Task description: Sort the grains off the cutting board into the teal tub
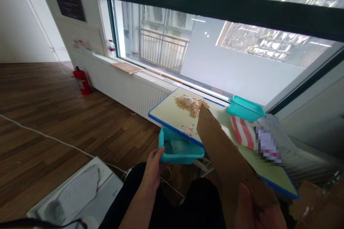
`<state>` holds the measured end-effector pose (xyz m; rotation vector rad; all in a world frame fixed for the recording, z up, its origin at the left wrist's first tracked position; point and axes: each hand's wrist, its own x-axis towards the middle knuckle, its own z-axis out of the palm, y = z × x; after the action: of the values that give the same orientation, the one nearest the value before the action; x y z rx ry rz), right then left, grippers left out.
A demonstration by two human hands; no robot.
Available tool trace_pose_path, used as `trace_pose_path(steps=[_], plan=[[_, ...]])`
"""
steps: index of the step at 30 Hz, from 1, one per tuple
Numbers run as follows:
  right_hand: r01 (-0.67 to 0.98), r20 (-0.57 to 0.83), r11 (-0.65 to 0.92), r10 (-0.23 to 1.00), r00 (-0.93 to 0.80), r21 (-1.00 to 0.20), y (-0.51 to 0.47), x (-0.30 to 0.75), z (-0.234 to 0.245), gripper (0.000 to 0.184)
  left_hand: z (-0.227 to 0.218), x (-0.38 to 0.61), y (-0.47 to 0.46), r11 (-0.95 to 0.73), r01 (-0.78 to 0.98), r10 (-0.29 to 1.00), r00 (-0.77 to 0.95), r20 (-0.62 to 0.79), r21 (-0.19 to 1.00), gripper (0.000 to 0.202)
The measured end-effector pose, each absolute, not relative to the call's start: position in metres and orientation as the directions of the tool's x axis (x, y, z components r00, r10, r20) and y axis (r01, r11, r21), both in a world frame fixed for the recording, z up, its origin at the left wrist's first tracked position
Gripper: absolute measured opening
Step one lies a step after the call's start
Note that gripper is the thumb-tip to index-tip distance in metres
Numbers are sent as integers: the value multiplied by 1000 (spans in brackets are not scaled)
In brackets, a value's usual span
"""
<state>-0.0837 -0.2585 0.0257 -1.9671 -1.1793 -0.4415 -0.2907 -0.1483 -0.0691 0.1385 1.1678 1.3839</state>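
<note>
My left hand [153,167] grips the near left rim of a teal plastic bin [179,154], held just below the front edge of a pale table with blue edging [163,112]. Some white grains lie inside the bin. My right hand [255,210], at the bottom right, is closed on a long piece of brown cardboard [220,143] whose far end rests on the tabletop. A heap of mixed tan beans and white grains [189,103] sits on the table beyond the cardboard, and a smaller patch of grains [186,128] lies near the table edge above the bin.
A second teal bin [245,108] stands at the table's far right, with a red-and-white striped cloth [243,132] beside it. A radiator [139,93] and large window run behind. A red fire extinguisher [82,81] stands on the wood floor. A white device [80,193] lies at lower left.
</note>
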Motion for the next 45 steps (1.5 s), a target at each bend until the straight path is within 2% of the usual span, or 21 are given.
trace_pose_path(steps=[4, 6, 9, 12, 21, 29, 39, 43, 45], plan=[[889, 681, -116, 602, 417, -442, -210, -66, 33, 72, -67, -289, -149, 272, -683, 800, -230, -553, 678, 19], [895, 686, -30, 631, 362, -444, -184, -59, 28, 74, -66, -288, -150, 278, -682, 800, -225, -556, 677, 19], [892, 673, 37, 671, 313, -451, -162, -53, 17, 69, -69, -288, -151, 292, -674, 805, -210, -555, 679, 20], [898, 659, 36, 692, 294, -439, -162, -53, 9, 65, -73, -288, -151, 298, -670, 816, -191, -546, 680, 21], [945, 744, 167, 660, 106, -283, -187, -65, 1, 48, -70, -285, -150, 338, -675, 794, -170, -584, 656, 18], [957, 725, 100, 676, 135, -271, -209, -74, 5, 51, -74, -284, -149, 299, -683, 815, -181, -550, 667, 20], [924, 657, -129, 668, 349, -359, -233, -102, 5, 56, -66, -288, -152, 281, -689, 798, -219, -561, 668, 18], [924, 703, -60, 631, 327, -377, -203, -99, 19, 61, -69, -289, -152, 256, -701, 810, -221, -544, 666, 21], [902, 723, 59, 622, 301, -427, -167, -98, 31, 61, -70, -289, -153, 250, -701, 809, -227, -542, 668, 22]])
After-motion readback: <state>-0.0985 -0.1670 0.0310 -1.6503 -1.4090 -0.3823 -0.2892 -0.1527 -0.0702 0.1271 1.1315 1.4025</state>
